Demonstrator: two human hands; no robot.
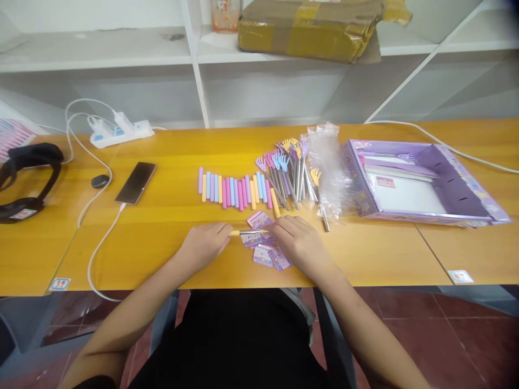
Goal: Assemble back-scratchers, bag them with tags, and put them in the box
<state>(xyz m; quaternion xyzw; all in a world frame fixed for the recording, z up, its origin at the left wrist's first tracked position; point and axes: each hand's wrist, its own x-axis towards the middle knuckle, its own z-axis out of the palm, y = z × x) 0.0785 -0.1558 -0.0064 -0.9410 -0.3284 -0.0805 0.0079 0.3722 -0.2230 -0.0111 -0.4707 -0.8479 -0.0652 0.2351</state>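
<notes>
Between my two hands a back scratcher lies level, with a yellow grip, a metal rod and a yellow end. My left hand is closed on its yellow grip. The other end goes under the fingers of my right hand, also closed on it; its claw is mostly hidden. Under it, several printed cards are spread on the table. Just beyond, a row of coloured handle grips in yellow, pink, blue and purple runs sideways. Metal rods with coloured claw heads are heaped right of the row.
Clear plastic bags lie beside an open purple box on the right. To the left are a phone on a cable, a power strip and a black head strap. A taped carton sits on the shelf.
</notes>
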